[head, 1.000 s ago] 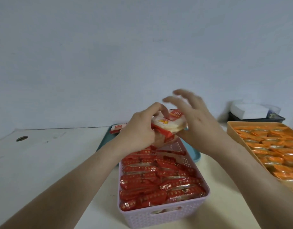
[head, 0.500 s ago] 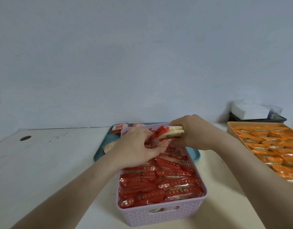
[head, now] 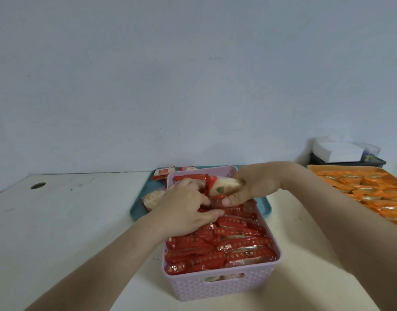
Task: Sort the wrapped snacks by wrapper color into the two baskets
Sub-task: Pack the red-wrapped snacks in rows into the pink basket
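— How much room is left around the lilac basket (head: 217, 286)?

— Bare counter (head: 69, 221) is seen to its left and in front. Behind it, a teal tray (head: 266, 208) is set against its far wall, with a few wrapped snacks (head: 163, 173) on it. An orange basket (head: 372, 187), filled with orange packets, is placed well apart at the right edge.

— And the snack being handled?

— A red-wrapped snack (head: 222, 188) is pinched in the right hand (head: 255, 185) over the basket's far end, its long axis laid roughly left to right. The left hand (head: 184, 209) is pressed onto the red packets (head: 226, 250), fingers curled; these are packed in rows, long axes across the basket.
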Available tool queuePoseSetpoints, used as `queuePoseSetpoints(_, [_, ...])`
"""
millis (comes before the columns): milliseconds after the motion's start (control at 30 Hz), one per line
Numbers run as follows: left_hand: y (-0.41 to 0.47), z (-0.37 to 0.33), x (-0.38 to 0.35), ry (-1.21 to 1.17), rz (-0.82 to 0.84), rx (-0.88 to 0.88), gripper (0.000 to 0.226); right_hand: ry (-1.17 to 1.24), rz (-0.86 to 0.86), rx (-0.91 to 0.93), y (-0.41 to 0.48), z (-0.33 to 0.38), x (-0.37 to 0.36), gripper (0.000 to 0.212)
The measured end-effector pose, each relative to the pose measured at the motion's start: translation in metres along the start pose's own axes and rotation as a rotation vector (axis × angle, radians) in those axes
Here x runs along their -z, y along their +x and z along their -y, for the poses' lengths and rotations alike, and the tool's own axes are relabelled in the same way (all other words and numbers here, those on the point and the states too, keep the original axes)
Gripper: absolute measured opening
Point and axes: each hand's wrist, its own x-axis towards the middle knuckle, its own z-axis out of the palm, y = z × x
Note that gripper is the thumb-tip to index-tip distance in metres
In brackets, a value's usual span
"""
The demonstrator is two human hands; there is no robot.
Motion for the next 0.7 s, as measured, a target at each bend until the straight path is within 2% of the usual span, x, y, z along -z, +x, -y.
queuePoseSetpoints(100, [-0.001, 0.004, 0.000, -0.013, 0.056, 0.002, 0.049, 0.055, -0.082, 0.032, -0.003, -0.005, 0.001, 0.044])
queuePoseSetpoints(167, [-0.001, 0.008, -0.001, -0.037, 0.088, 0.013, 0.060, 0.087, -0.122, 0.055, -0.004, -0.007, -0.001, 0.052])
queuePoseSetpoints(267, [-0.001, 0.008, -0.002, 0.040, 0.125, -0.001, 0.071, 0.177, -0.260, 0.130, -0.001, -0.011, -0.009, 0.039])
queuePoseSetpoints(367, [-0.001, 0.008, -0.005, 0.050, 0.085, -0.007, 0.073, 0.256, -0.548, 0.162, 0.007, -0.015, -0.017, 0.035])
queuePoseSetpoints(467, [0.000, 0.008, -0.006, 0.025, 0.035, -0.002, 0.070, 0.647, -0.886, 0.192, 0.006, -0.011, -0.016, 0.029])
queuePoseSetpoints(500, [0.001, 0.009, -0.007, 0.034, 0.046, -0.003, 0.066, 0.649, -0.944, 0.200, 0.004, -0.010, -0.014, 0.027])
queuePoseSetpoints(567, [0.002, 0.012, -0.008, 0.047, 0.065, -0.012, 0.059, 0.358, -0.912, 0.181, -0.001, -0.007, -0.009, 0.025])
queuePoseSetpoints(633, [0.002, 0.014, -0.009, 0.042, 0.064, -0.022, 0.058, 0.002, -0.754, 0.178, -0.004, 0.002, -0.008, 0.023])
queuePoseSetpoints(700, [0.003, 0.015, -0.010, 0.030, 0.054, -0.028, 0.057, -0.152, -0.592, 0.178, -0.002, 0.010, -0.014, 0.029])
